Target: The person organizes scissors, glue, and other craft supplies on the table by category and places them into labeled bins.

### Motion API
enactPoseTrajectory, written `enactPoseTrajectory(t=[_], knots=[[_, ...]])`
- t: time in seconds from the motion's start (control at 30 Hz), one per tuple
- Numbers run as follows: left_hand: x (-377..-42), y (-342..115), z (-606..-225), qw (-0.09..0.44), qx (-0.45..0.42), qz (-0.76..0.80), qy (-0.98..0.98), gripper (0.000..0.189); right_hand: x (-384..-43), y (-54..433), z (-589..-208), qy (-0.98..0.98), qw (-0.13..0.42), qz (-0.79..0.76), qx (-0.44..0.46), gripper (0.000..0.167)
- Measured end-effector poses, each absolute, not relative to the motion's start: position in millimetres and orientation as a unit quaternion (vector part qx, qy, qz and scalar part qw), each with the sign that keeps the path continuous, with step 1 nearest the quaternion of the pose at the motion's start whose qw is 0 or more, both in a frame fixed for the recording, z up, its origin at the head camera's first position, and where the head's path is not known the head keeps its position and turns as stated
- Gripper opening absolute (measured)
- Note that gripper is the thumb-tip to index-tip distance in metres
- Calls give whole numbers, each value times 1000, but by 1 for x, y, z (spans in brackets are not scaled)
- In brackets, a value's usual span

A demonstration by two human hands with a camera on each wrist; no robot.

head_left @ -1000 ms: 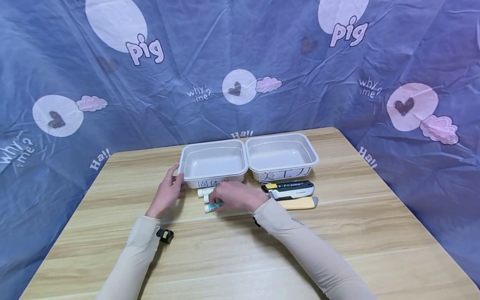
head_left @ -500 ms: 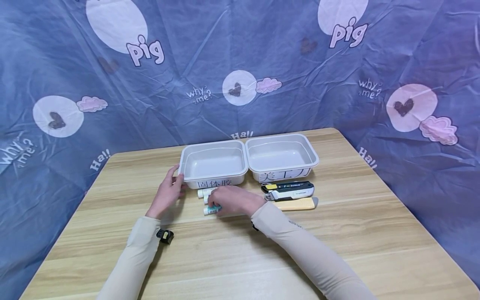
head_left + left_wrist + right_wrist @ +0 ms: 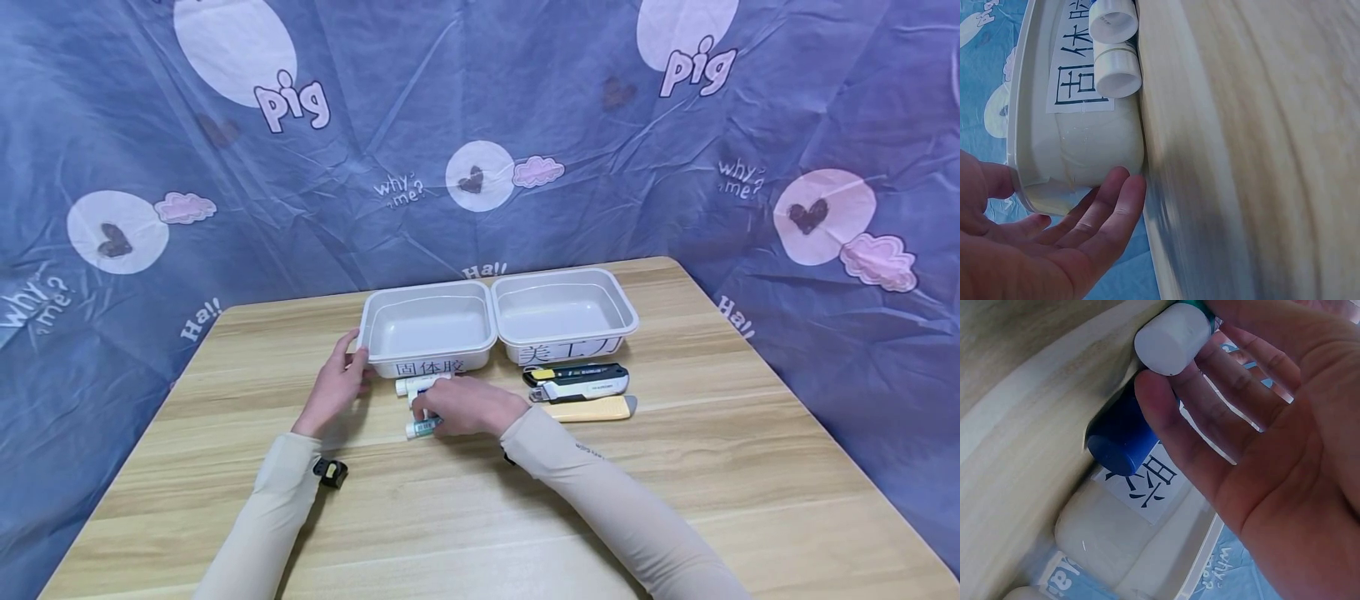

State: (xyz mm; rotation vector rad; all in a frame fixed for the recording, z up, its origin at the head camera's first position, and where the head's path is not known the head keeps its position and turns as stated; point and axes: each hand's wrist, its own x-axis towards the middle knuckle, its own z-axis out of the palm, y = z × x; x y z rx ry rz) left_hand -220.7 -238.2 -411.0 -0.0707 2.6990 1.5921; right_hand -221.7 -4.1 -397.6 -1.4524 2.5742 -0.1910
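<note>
While both trays stand bare inside in the head view, the work is judged barely begun: the left tray (image 3: pixel 426 327) and the right tray (image 3: pixel 562 312) sit side by side on the table (image 3: pixel 675 467), and every item lies in front of them. The right hand (image 3: pixel 465 406) rests over the glue sticks, fingers curled on the nearest glue stick (image 3: pixel 420 428), which lies on the wood just before the left tray; a second stick (image 3: pixel 414 384) shows beyond it, against the tray's labelled wall. The two knives (image 3: pixel 581 380) lie untouched before the right tray. The left hand (image 3: pixel 335 385) sits at the left tray's near left corner, fingers extended against it. In the left wrist view, that hand (image 3: pixel 1041 250) is plainly spread, straight fingertips (image 3: pixel 1124 194) touching the tray's corner (image 3: pixel 1085 162), gripping nothing; two white stick ends (image 3: pixel 1116 69) lie beside the label. In the right wrist view, the right hand (image 3: pixel 1272 437) has its fingers bent round a white-ended stick with a green band (image 3: pixel 1172 337), seemingly held between fingers and a thumb that is out of sight; a blue cap (image 3: pixel 1119 434) lies just beside it against the label. Remaining, by my judgement: all sticks and both knives are yet to be put in the trays.
</note>
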Motion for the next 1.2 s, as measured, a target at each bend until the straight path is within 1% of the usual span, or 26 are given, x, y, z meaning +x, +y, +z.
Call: enactPoseTrajectory(t=[0.33,0.53,0.67,0.9,1.2], knots=[[-221,-238,-411,2,-23,511,859,60,-222,-3,-397,866,92,-70,-487,24],[-221,-238,-412,2,-24,508,861,60,-222,-2,-397,866,87,-75,-487,19],[-221,-238,-412,4,-24,507,862,61,-223,-1,-397,863,71,-83,-493,16],[-221,-239,-413,3,-24,508,861,61,-225,2,-395,863,57,-89,-494,24],[-221,-238,-414,1,-22,511,859,60,-227,2,-392,867,46,-81,-489,24]])
